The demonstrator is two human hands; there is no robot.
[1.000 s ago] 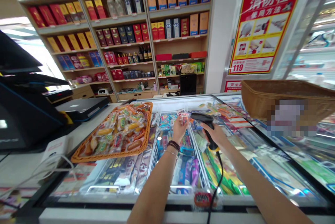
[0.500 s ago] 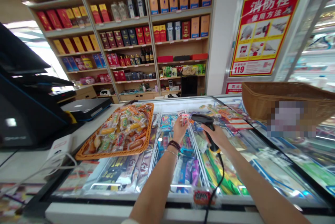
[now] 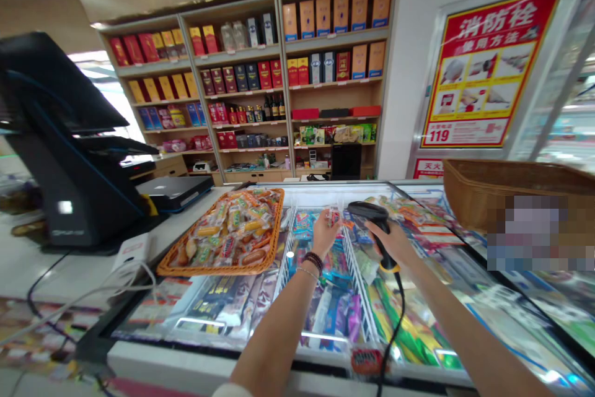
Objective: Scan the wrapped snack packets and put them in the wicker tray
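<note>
My left hand (image 3: pixel 325 233) is closed on a small clear-wrapped snack packet (image 3: pixel 333 217) with a red label, held up over the glass-topped freezer (image 3: pixel 325 189). In my right hand (image 3: pixel 393 242) is a black barcode scanner (image 3: pixel 369 209), gripped by its handle. The scanner's nose points left toward the packet, a small gap apart. Its black cable (image 3: pixel 400 316) hangs down to the freezer's front edge. Beside the cable lies another wrapped snack with a red label (image 3: pixel 366 360).
An orange-rimmed wicker tray (image 3: pixel 280 223) of wrapped snacks sits left on the freezer. A brown basket (image 3: pixel 469 199) stands at right. Farther left are a black checkout terminal (image 3: pixel 69 192), a flat black device (image 3: pixel 176 189) and a white box with cables (image 3: pixel 132 248).
The camera has turned slightly, so the scene sits farther right and lower. Both hands keep hold of the same things; the gap between scanner and packet looks slightly wider.
</note>
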